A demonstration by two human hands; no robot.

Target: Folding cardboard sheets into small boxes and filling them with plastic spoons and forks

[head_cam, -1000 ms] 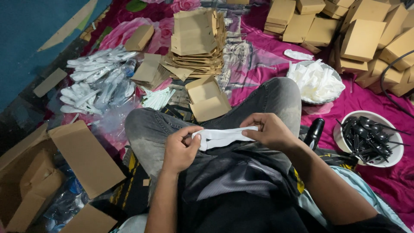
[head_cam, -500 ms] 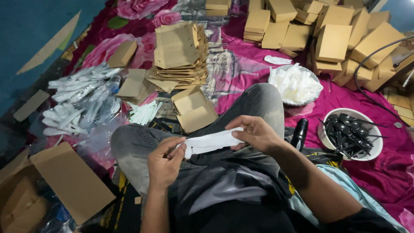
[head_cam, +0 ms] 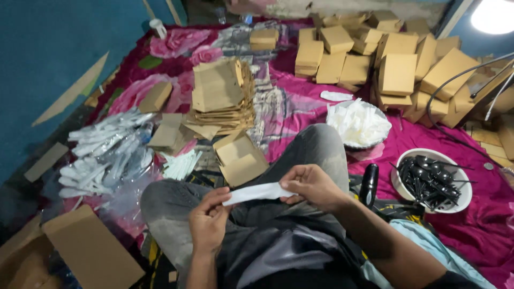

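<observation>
A long white paper sleeve [head_cam: 258, 192] is stretched level between both hands above my lap. My left hand [head_cam: 208, 220] pinches its left end and my right hand [head_cam: 311, 185] grips its right end. I sit cross-legged in grey trousers [head_cam: 316, 147]. An open brown cardboard box [head_cam: 240, 159] rests just beyond my knees. Right of my leg a white bowl [head_cam: 402, 184] holds several black plastic utensils [head_cam: 430, 179]. A black cylinder [head_cam: 369, 184] lies beside my right forearm.
A tall stack of flat brown box blanks [head_cam: 222, 99] stands ahead. Folded brown boxes [head_cam: 396, 59] are piled at the back right. White napkins [head_cam: 357, 123] fill a dish. Wrapped white packets [head_cam: 104, 152] lie at left on the pink floral cloth [head_cam: 300, 104]. Cardboard [head_cam: 91, 251] lies at near left.
The view has tilted upward, showing more of the far boxes. My hands hold the white sleeve straighter and flatter than a second ago, when its left end was bunched.
</observation>
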